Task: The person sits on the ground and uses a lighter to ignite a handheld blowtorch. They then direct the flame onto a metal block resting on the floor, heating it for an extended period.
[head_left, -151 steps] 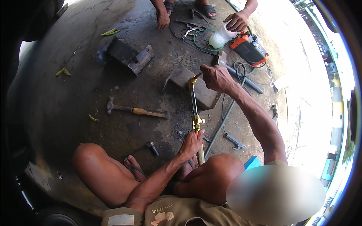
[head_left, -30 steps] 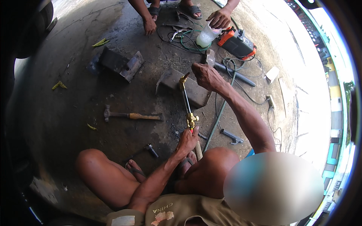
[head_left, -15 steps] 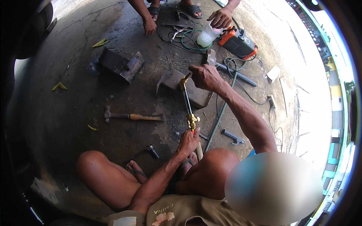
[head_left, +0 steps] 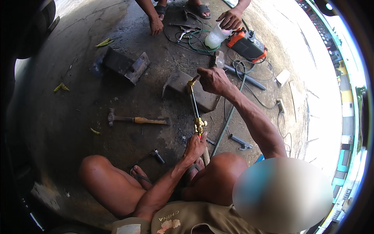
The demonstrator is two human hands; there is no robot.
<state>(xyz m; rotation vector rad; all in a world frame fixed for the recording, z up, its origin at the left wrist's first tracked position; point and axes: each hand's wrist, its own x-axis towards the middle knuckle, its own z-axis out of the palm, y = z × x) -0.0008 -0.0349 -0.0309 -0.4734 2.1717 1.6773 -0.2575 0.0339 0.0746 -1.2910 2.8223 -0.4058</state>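
Observation:
My left hand (head_left: 194,148) is wrapped round the lower end of a brass-and-steel cutting torch (head_left: 197,105), which points away from me. My right hand (head_left: 214,81) is closed beside the torch's bent head; its fingers are at the nozzle, and what they may hold is hidden. Under the torch head and my right hand lies a bent steel piece (head_left: 202,97). Just beyond my right hand a block-like metal piece (head_left: 218,60) shows. To the left of the torch a hammer (head_left: 138,120) with a wooden handle rests on the floor.
A co-worker's hand (head_left: 230,18) touches a plastic bag (head_left: 214,38) near an orange-and-black machine (head_left: 249,46). Another steel bracket (head_left: 126,66) lies at far left. Near my foot is a bolt (head_left: 157,156). A green hose (head_left: 230,114), cables and a grey clamp-like tool (head_left: 241,142) lie right.

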